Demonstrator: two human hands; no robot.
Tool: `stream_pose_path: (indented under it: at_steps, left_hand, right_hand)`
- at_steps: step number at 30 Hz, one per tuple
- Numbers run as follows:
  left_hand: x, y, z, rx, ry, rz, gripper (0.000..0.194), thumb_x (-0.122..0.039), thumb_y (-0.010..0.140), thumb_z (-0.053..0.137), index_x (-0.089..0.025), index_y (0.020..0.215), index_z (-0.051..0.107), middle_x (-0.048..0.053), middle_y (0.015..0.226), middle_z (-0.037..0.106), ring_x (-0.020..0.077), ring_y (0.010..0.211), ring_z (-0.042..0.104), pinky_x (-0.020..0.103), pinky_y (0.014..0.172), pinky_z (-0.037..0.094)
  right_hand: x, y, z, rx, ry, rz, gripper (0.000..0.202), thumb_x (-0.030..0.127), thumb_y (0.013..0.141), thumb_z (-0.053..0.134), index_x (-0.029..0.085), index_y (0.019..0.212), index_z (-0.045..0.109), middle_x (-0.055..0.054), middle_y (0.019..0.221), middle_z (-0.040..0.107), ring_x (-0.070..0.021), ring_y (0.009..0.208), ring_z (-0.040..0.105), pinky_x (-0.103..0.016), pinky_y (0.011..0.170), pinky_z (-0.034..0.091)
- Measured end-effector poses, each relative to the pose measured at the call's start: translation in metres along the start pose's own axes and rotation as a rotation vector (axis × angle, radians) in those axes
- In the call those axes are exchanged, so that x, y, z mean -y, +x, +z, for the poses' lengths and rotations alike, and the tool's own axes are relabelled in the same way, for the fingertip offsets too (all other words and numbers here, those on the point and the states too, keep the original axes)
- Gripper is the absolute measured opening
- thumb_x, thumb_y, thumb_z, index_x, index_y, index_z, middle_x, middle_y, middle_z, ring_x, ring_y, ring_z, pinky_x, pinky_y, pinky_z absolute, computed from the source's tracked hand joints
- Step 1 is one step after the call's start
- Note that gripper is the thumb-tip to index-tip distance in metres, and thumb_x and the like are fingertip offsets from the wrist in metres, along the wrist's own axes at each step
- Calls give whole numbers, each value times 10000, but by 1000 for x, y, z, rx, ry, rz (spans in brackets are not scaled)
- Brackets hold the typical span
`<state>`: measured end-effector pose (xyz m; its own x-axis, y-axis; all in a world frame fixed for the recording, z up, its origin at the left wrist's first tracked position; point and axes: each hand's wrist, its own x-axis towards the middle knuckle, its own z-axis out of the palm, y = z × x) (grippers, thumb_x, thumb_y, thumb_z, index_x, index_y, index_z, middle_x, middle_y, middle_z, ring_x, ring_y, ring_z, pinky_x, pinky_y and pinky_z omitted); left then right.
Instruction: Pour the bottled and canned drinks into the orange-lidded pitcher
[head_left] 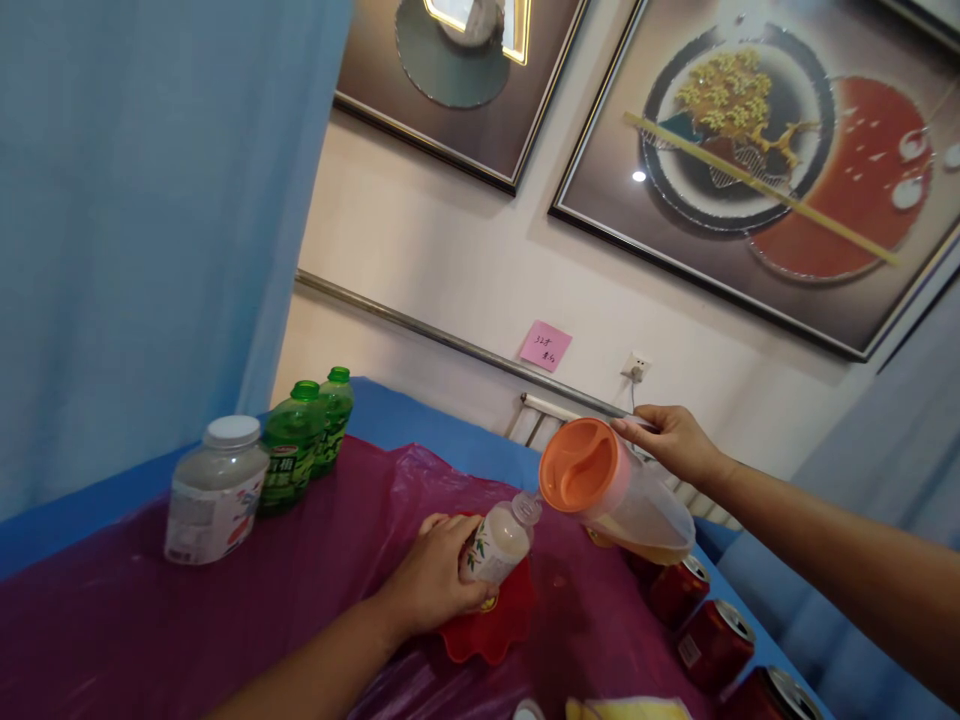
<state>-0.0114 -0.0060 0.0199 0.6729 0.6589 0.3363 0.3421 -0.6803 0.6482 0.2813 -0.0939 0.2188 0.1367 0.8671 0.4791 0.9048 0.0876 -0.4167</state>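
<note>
My left hand (435, 575) is wrapped round a small clear bottle (499, 545) with a leaf-print label and pale contents. The bottle's open neck leans toward the pitcher. My right hand (679, 440) grips the handle of a translucent plastic pitcher (652, 510) with an orange lid (581, 465). Tipped to the left, the pitcher has its lid edge close to the bottle's mouth, and yellowish liquid lies along its lower side. Whether liquid is flowing between them I cannot tell. Under the bottle and my left hand is a red scalloped dish (487, 635).
Purple plastic sheeting (300, 610) covers the blue table. At left stand a white-capped jar (217, 495) and two green bottles (289, 450) (335, 415). Several red cans (712, 640) line the right edge. A yellow cloth-like item (630, 708) lies at the front; a metal rail (450, 340) runs behind.
</note>
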Motion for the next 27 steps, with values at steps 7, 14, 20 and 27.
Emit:
stream_pose_path:
  at_steps: [7,14,20,27]
  left_hand:
    - [1,0,2,-11,2,-1,557,-362,609,826,-238,1122,647,27,1124,715,295,1068,610,424,1040,360]
    - [1,0,1,-6,4,3,548,-381,613,824,-239,1113,650,23,1102,717,289,1053,612,424,1030,366]
    - [1,0,1,-5,10,13,555,-395,621,817,-246,1128,645,35,1108,717,296,1046,610,433,1026,369]
    - [1,1,1,-6,2,14,582,-375,610,823,-251,1149,640,27,1105,716,301,1049,612,429,1031,364]
  right_hand:
    - [0,-1,-1,0,-4,-2,640,766,771,616,243,557,317,69,556,230,-95,527,238,-267,478,191]
    - [1,-2,0,8,-1,0,635,759,777,616,239,549,332,67,547,243,-95,520,249,-266,472,195]
    - [0,-2,0,-5,-14,-14,634,754,778,617,237,541,336,66,546,241,-94,519,246,-263,465,191]
    - [-1,0,0,1,2,5,648,778,763,614,243,553,313,69,546,236,-95,522,238,-268,477,191]
